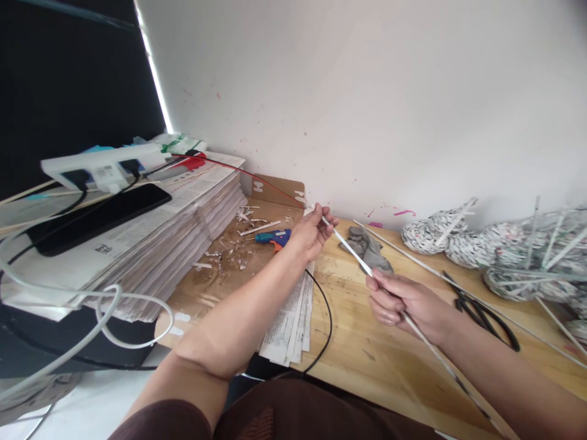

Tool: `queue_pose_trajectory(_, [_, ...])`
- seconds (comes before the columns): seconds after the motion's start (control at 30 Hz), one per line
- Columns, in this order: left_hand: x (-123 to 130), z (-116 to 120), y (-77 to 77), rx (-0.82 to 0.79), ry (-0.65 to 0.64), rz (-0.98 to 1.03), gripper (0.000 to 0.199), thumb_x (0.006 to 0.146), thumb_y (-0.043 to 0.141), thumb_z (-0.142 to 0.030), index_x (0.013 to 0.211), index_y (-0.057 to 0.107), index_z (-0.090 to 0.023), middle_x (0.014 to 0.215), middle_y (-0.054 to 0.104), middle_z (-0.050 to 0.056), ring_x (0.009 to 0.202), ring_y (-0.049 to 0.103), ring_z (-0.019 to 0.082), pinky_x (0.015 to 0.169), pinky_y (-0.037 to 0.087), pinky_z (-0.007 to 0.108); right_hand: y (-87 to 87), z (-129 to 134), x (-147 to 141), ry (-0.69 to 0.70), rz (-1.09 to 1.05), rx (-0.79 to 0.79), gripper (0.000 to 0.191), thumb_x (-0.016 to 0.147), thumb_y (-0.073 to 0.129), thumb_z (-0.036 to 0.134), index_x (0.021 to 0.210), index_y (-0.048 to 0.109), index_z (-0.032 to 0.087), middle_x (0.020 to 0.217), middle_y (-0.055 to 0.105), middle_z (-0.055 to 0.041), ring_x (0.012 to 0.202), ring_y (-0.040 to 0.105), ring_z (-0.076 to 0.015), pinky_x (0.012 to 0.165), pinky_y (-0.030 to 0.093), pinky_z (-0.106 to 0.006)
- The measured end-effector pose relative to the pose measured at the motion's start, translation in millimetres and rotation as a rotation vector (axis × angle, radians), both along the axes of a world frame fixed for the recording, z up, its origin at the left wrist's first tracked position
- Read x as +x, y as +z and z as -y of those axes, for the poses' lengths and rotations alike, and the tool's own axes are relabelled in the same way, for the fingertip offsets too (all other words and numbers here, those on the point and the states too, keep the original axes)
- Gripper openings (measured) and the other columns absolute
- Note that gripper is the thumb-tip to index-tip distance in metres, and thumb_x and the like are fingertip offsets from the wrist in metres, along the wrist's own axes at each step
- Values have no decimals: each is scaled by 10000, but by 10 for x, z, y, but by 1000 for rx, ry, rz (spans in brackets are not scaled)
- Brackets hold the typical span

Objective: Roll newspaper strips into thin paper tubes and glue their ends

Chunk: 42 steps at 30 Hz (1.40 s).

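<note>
A long, thin rolled-paper stick (347, 242) slants from the middle of the table down to the lower right. My left hand (315, 231) pinches it close to its far end, palm partly turned up. Farther down, my right hand (397, 300) has its fingers wrapped around the same stick. Beneath my left forearm lie fanned newspaper strips (290, 333), partly hidden by the arm. Just left of my left hand is a blue glue gun (274, 237) with an orange trigger. A crumpled grey cloth or glove (365, 249) rests behind the stick.
At left, a tall newspaper stack (215, 214) carries a black phone (107, 217) and a white power strip (105, 168); cables loop down its front. Paper scraps litter cardboard (229, 269). Right are black scissors (486, 318), another long stick (426, 267) and woven paper pieces (481, 244) against the wall.
</note>
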<state>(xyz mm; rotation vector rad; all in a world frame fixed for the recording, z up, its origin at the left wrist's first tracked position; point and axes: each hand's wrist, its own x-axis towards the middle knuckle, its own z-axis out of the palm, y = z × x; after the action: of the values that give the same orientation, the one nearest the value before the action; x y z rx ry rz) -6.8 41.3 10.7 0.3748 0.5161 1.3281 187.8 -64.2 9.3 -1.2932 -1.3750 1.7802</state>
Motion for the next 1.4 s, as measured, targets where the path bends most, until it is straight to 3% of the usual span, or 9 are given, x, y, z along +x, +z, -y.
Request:
queue_pose_trajectory(0.07, [6,5,0,6,0,-5,234,921,523,-251,759,603,-103,622,578,16,574,636,84,458,472,115,4,-2,-19,44,-49,-68,349,886,452,555,841,521,216,484,262,83,435,299,-103,463,319,-254])
queue_pose_trajectory(0.23, [21,11,-6,29,-2,-25,232,923,517,-250,769,607,-101,619,587,16,573,640,86,477,493,124,1,-23,-66,-76,255,277,369,859,528,560,871,557,193,567,420,40,524,394,-113,527,340,-261])
queue_pose_trajectory(0.4, [30,27,5,10,-30,-24,197,905,552,-237,790,624,-95,642,611,29,595,650,94,497,506,131,-1,-50,-73,42,0,18,361,901,420,549,875,525,204,515,301,74,456,340,-109,479,331,-261])
queue_pose_trajectory(0.57, [63,76,35,27,-45,-46,199,921,519,-201,798,630,-91,651,616,28,624,655,90,574,534,146,35,-97,-104,-57,289,358,341,866,527,542,827,547,204,563,432,36,525,394,-116,529,341,-258])
queue_pose_trajectory(0.73, [78,189,80,51,-98,-27,160,910,516,-123,832,649,-81,679,638,38,644,663,87,614,546,146,36,-101,-85,89,-64,10,331,905,419,533,790,468,226,469,227,94,422,274,-107,467,318,-253])
queue_pose_trajectory(0.93, [21,386,71,20,-68,-44,149,912,518,-147,846,644,-101,722,664,46,676,695,125,613,566,189,98,-33,-155,15,386,430,320,871,526,525,826,533,208,626,482,14,574,449,-134,563,361,-268])
queue_pose_trajectory(1.1, [-108,492,-22,5,-51,-41,114,894,559,-173,868,647,-106,741,669,45,669,689,113,557,543,149,138,4,-266,149,33,21,376,919,385,553,858,522,208,489,299,79,426,327,-105,480,342,-256])
queue_pose_trajectory(1.23, [-183,563,-97,-21,-38,-45,145,909,520,-140,873,653,-95,752,675,57,699,698,121,643,572,178,64,-42,-321,77,111,177,353,878,525,533,879,556,181,541,454,44,494,406,-98,526,360,-245])
queue_pose_trajectory(1.4, [-216,617,-131,-27,-48,-46,143,895,518,-87,878,660,-85,762,677,58,738,703,123,706,575,184,-50,-80,-371,132,-80,-30,388,894,465,561,843,540,184,478,352,78,432,346,-89,482,339,-246])
